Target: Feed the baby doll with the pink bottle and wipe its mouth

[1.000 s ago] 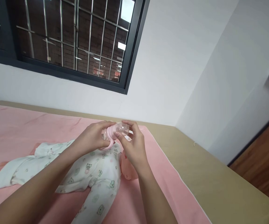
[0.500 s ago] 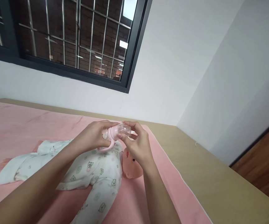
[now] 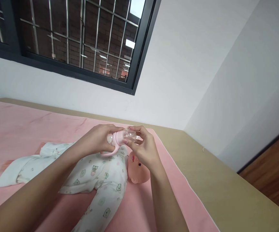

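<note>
Above the doll's chest, my left hand (image 3: 97, 138) is wrapped round a baby bottle (image 3: 119, 138) with a pink collar and a pink curved handle. The bottle lies nearly level, its capped end pointing right. My right hand (image 3: 145, 148) pinches the clear domed cap (image 3: 130, 134) at that end between thumb and fingers. Cap and collar look to be together; whether the cap is loose I cannot tell. Beneath both hands a baby doll (image 3: 105, 170) lies on its back in white patterned clothes. Its head (image 3: 139, 170) is partly hidden by my right hand and wrist.
A pink sheet (image 3: 64, 127) with a white edge lies under the doll. It covers part of a wooden surface (image 3: 190, 161), which runs along the white wall (image 3: 173, 80). A dark-framed window (image 3: 136, 64) with metal bars is behind. Brown wood panelling (image 3: 274, 174) stands at the right.
The view has shifted slightly. Both hands keep nearly the same hold on the bottle and cap, with only a slight movement of the right fingers. The doll lies as before.
</note>
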Demonstrator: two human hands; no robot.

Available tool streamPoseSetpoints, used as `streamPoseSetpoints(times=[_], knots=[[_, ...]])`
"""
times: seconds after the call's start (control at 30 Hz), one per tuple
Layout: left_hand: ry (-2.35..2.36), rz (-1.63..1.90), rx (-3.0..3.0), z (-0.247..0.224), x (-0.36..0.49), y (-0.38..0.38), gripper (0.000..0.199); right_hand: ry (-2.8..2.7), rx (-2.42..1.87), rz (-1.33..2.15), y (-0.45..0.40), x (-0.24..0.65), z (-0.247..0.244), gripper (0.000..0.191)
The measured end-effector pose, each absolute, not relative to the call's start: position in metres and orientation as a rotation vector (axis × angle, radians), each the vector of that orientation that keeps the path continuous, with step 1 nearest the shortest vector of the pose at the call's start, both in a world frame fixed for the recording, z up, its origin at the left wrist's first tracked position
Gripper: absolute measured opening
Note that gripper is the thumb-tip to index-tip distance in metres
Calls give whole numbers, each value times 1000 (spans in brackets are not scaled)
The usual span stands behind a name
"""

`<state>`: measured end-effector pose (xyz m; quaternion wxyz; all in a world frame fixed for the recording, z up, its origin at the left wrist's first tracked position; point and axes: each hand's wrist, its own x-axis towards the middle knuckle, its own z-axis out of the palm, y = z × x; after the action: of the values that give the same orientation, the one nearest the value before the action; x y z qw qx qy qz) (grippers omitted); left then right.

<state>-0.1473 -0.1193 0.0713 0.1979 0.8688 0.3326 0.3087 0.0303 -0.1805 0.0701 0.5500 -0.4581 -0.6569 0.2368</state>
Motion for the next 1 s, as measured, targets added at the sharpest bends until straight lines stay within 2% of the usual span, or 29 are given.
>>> streamPoseSetpoints(times=[0.2,0.63,1.0], knots=[[929,865,2475,69,-149,-118,37,-1583,-1094,578,-181,34,71,33],[923,828,2516,66,-152,-113,58,-1604,-1062,652,-179,38,71,36],[897,839,2450,64,-151,-106,56,-1526,-1060,667,-173,34,68,41]])
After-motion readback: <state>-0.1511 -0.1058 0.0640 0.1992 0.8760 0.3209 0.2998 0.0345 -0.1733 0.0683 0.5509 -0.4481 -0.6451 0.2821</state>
